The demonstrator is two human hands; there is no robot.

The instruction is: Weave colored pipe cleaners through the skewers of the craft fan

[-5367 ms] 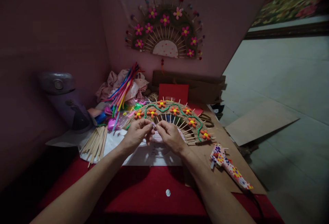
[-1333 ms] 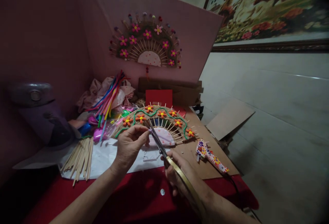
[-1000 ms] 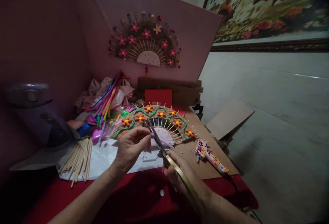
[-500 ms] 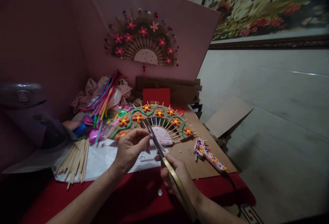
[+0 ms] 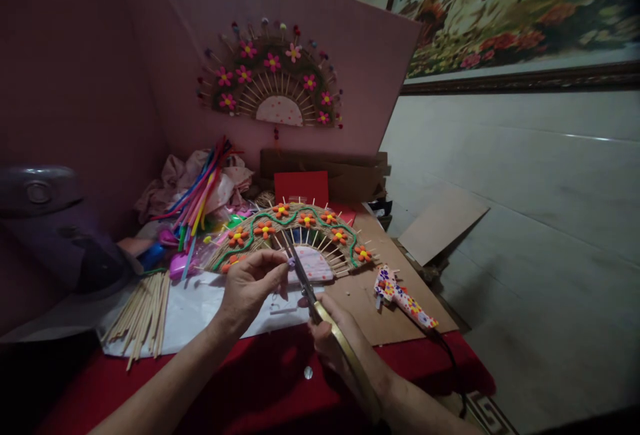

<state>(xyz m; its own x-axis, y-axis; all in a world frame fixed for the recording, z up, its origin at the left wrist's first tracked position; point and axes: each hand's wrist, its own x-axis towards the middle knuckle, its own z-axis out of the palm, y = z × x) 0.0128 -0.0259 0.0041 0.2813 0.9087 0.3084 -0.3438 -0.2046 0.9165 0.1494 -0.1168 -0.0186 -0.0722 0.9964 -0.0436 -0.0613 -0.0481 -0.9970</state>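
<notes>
My left hand (image 5: pixel 249 288) pinches a small pale purple piece (image 5: pixel 291 262) between thumb and fingertips; its exact kind is too small to make out. My right hand (image 5: pixel 345 342) is wrapped round the gold handle of a pair of scissors (image 5: pixel 306 286). The dark blades point up and away, right beside the purple piece. Behind them lies a fan-shaped craft (image 5: pixel 265 229) of sticks and twine, with orange clay flowers, a wavy green strand and a pink dotted half-circle at its base. A short pale strip (image 5: pixel 283 311) rests on the white sheet below my hands.
Thin wooden sticks (image 5: pixel 145 315) lie at the left by a purple container (image 5: pixel 60 235). Colourful pipe cleaners (image 5: pixel 207 185) are heaped behind. A flower-patterned glue gun (image 5: pixel 405 298) with a cord rests on cardboard (image 5: pixel 400 328) at right. A similar pink-flowered fan (image 5: pixel 273 82) hangs at the back.
The pale purple strip that stuck out past the right of the blades no longer shows there. The purple piece stays in my left fingertips. The view has shifted slightly.
</notes>
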